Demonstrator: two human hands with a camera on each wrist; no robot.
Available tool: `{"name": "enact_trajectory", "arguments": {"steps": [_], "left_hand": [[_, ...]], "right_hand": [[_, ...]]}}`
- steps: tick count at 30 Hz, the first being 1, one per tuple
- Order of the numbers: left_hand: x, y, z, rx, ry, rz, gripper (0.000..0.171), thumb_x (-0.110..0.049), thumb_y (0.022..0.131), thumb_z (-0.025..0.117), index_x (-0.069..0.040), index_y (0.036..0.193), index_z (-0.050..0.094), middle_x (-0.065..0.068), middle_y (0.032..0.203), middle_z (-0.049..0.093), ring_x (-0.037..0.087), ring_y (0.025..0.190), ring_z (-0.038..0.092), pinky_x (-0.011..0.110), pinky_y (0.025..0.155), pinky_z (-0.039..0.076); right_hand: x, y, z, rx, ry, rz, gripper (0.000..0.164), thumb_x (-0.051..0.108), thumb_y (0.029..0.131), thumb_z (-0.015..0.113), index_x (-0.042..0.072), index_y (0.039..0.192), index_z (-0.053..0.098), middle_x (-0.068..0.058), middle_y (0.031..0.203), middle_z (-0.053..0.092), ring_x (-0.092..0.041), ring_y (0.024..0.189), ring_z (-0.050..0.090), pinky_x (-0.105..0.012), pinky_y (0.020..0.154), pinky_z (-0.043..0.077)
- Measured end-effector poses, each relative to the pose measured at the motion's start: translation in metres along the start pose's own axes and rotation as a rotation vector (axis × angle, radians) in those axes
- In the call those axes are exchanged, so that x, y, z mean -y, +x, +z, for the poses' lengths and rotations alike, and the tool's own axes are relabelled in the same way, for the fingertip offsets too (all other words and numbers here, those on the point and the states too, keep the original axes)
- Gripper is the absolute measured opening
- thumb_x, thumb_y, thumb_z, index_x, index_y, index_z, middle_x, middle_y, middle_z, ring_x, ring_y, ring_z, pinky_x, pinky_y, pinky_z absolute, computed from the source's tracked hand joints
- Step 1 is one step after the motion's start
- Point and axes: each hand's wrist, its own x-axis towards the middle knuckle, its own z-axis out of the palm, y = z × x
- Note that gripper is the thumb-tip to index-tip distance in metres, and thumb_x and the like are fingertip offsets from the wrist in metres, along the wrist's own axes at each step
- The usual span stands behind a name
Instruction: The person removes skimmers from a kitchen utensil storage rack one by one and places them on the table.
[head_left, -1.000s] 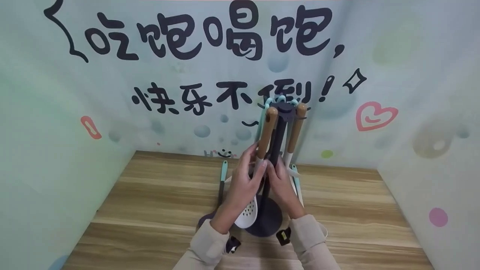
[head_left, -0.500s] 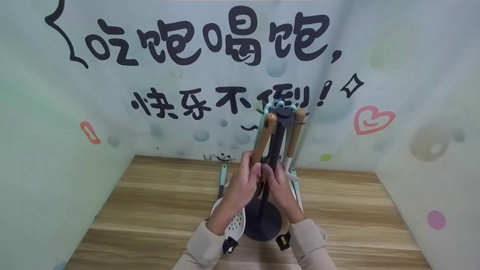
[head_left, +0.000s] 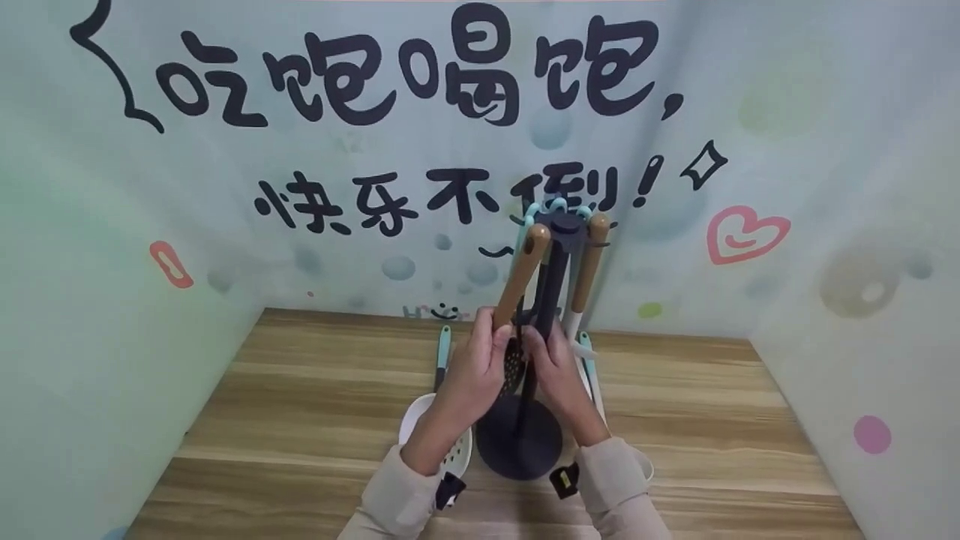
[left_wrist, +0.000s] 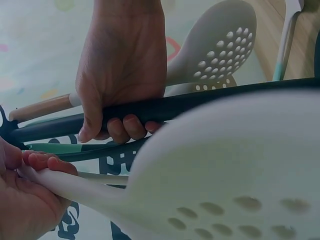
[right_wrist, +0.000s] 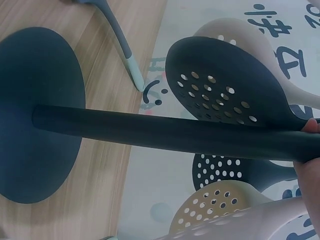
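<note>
My left hand (head_left: 476, 375) holds a white slotted spoon with a wooden handle (head_left: 517, 277) around its upper shaft. In the left wrist view, its perforated white head (left_wrist: 225, 165) fills the foreground. Whether the handle's tip still touches the hook is unclear. My right hand (head_left: 559, 367) grips the dark pole (right_wrist: 175, 130) of a utensil stand, fingers curled round it. The stand's round base (head_left: 519, 450) is below. From its hooked top (head_left: 566, 229) hang several other utensils, among them a black slotted spoon (right_wrist: 220, 80), a white one (left_wrist: 215, 50) and a wooden-handled one (head_left: 591, 262).
On the wooden table (head_left: 300, 420) behind my left hand lies a utensil with a turquoise handle (head_left: 444, 349). Another with a turquoise handle (head_left: 589, 360) lies beyond my right hand. A printed cloth wall (head_left: 375, 262) stands close behind the stand.
The white slotted spoon's head has swung left, away from in front of the base, and its wooden handle tilts more. My left hand shifted slightly left with it. My right hand stays on the pole.
</note>
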Motion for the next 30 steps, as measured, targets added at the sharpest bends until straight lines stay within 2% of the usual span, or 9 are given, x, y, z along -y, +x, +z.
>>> {"name": "enact_trajectory", "arguments": {"steps": [5,10,14,17,23,30], "left_hand": [[-0.001,0.000,-0.002,-0.015,-0.020,-0.006,0.026,-0.022,0.102,0.032,0.001,0.113,0.041,0.002,0.074,0.041,0.010,0.059,0.041,0.021,0.052,0.034],[-0.002,0.000,-0.001,-0.031,-0.081,-0.016,0.026,-0.021,0.101,0.035,0.001,0.113,0.043,0.006,0.082,0.048,0.016,0.069,0.047,0.022,0.059,0.037],[-0.002,0.000,0.001,-0.035,-0.152,-0.036,0.026,-0.021,0.101,0.037,0.000,0.115,0.045,0.008,0.090,0.051,0.018,0.077,0.049,0.024,0.066,0.038],[-0.003,0.000,0.001,-0.023,-0.169,-0.047,0.025,-0.021,0.101,0.037,-0.002,0.115,0.045,0.009,0.093,0.053,0.016,0.081,0.049,0.025,0.069,0.041],[-0.008,-0.001,-0.005,0.009,-0.206,-0.054,0.025,-0.020,0.101,0.036,-0.001,0.116,0.044,0.008,0.090,0.049,0.017,0.079,0.047,0.025,0.069,0.040],[-0.008,-0.003,-0.009,-0.014,-0.213,-0.034,0.024,-0.018,0.101,0.036,0.001,0.113,0.045,0.005,0.082,0.044,0.018,0.076,0.046,0.025,0.069,0.040]], "right_hand": [[0.010,-0.001,0.001,0.019,0.029,0.035,0.018,0.024,0.101,0.039,0.008,0.108,0.042,-0.004,0.085,0.043,-0.035,0.084,0.045,-0.034,0.070,0.039],[0.025,-0.006,0.003,0.013,0.047,0.045,0.014,0.017,0.101,0.039,0.004,0.107,0.042,-0.004,0.083,0.042,-0.035,0.082,0.045,-0.031,0.070,0.039],[0.011,-0.002,0.002,-0.006,0.046,0.021,0.016,0.020,0.101,0.040,0.005,0.106,0.042,-0.002,0.082,0.042,-0.028,0.079,0.045,-0.030,0.069,0.039],[0.001,0.000,0.001,-0.015,0.037,0.001,0.016,0.021,0.100,0.040,0.006,0.105,0.042,-0.003,0.082,0.042,-0.025,0.078,0.045,-0.029,0.068,0.039],[-0.003,0.000,0.000,-0.027,0.017,-0.025,0.022,0.026,0.100,0.041,0.005,0.107,0.043,-0.005,0.084,0.043,-0.023,0.078,0.045,-0.028,0.068,0.039],[0.004,-0.002,0.002,-0.011,0.044,0.016,0.017,0.022,0.101,0.039,0.007,0.106,0.043,-0.004,0.084,0.043,-0.025,0.081,0.045,-0.029,0.070,0.039]]}}
